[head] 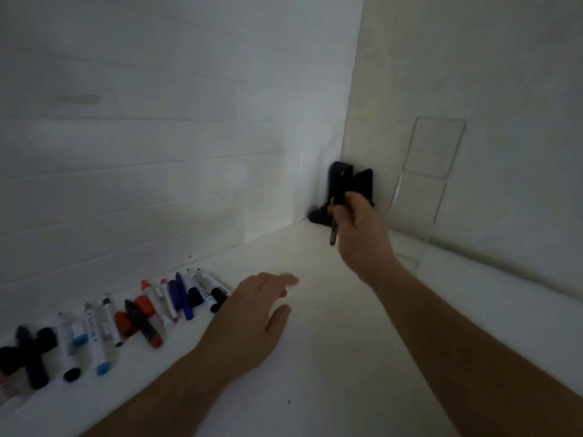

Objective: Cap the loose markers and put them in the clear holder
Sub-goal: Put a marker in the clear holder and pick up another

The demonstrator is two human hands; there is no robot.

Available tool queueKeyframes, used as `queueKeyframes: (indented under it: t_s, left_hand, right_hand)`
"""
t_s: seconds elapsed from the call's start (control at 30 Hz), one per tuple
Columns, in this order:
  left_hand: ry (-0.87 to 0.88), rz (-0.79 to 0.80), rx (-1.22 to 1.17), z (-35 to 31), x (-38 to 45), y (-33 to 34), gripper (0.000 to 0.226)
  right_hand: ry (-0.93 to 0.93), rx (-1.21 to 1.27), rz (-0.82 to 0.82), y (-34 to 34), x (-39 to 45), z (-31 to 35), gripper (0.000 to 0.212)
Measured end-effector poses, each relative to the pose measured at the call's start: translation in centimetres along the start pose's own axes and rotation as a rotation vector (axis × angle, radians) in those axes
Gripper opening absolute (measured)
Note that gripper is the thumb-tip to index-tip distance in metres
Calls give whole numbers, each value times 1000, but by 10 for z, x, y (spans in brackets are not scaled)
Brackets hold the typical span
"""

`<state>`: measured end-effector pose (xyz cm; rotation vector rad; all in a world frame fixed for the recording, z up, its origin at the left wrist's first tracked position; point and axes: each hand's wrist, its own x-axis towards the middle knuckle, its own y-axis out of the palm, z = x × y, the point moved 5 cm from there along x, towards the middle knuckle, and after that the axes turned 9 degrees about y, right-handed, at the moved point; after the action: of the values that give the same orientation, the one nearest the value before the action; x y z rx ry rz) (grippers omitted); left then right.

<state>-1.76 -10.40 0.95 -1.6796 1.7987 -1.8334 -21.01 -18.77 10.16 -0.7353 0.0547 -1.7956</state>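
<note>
**A:** What does the head camera give you?

**B:** A white worktop (315, 357) running into a corner between two pale walls. My right hand (356, 222) is reaching out toward 1 o'clock, fingers clenched around a dark marker (333, 230) that hangs almost upright below my grip. The picture is too blurred to tell whether its cap is on.

**A:** And the left?

**B:** My left hand (252, 310) is released, palm down, low over the worktop near the middle of the view. It grasps nothing. I cannot tell whether it touches the surface.

**A:** Where are the loose markers?

**B:** The loose markers (151, 310) lie in an untidy row along the foot of the left wall, from 8 o'clock up toward 10 o'clock of my left hand. I see red, purple, blue, black and white barrels, some crossing one another. The nearest black end lies just beside my left wrist.

**A:** The clear holder?

**B:** The clear holder (432, 152) stands against the right wall at 2 o'clock, showing only as faint see-through outlines. My right hand is near it, at its 8 o'clock, apart from it.

**A:** Anything else in the corner?

**B:** A black object (351, 181) stands right in the corner, just behind my right hand; I cannot make out what it is.
</note>
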Motion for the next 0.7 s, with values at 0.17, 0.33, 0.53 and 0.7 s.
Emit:
queueKeyframes:
  t_s: [0.17,0.33,0.53,0.7]
  left_hand:
    - [127,83,79,-2,-1,12,25]
    - [103,106,93,1,-2,14,19]
    - [86,100,68,0,-1,12,20]
    - [79,97,52,-1,-1,12,21]
  right_hand:
    - [-95,-141,-275,-86,59,3,18]
    - [49,-536,-162,-107,80,-46,25]
    - [161,-734,-88,-89,67,-74,41]
    - [83,-732,37,-67,56,-70,24]
